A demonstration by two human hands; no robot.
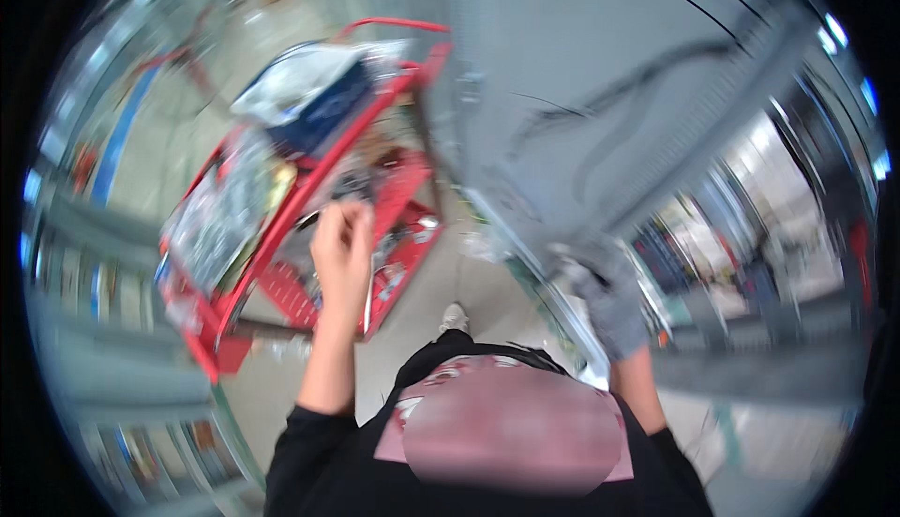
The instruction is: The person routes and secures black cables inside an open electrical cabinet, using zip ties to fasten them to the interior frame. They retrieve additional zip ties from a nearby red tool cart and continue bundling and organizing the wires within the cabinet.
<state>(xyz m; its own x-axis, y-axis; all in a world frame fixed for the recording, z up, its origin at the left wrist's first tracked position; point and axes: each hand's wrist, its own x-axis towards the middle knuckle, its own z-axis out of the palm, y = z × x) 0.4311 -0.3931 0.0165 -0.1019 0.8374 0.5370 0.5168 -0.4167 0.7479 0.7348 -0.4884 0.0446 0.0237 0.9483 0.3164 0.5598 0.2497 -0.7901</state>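
My bare left hand (343,247) is raised in front of the red tool cart (319,184), its fingers curled together in a pinch. Whatever they hold, if anything, is too blurred to make out. A grey work glove (614,306) covers my right hand (600,292), which is beside the lower edge of a large grey metal cabinet (553,179). Motion smears the gloved fingers, so their grip is unclear. Dark cables (647,72) run along the inside of the cabinet.
On the cart's top lie a dark blue box (328,109) and clear plastic bags (220,212); small parts fill its lower shelf. My shoe (455,317) shows on the floor between cart and cabinet. Blurred equipment (741,236) stands at the right.
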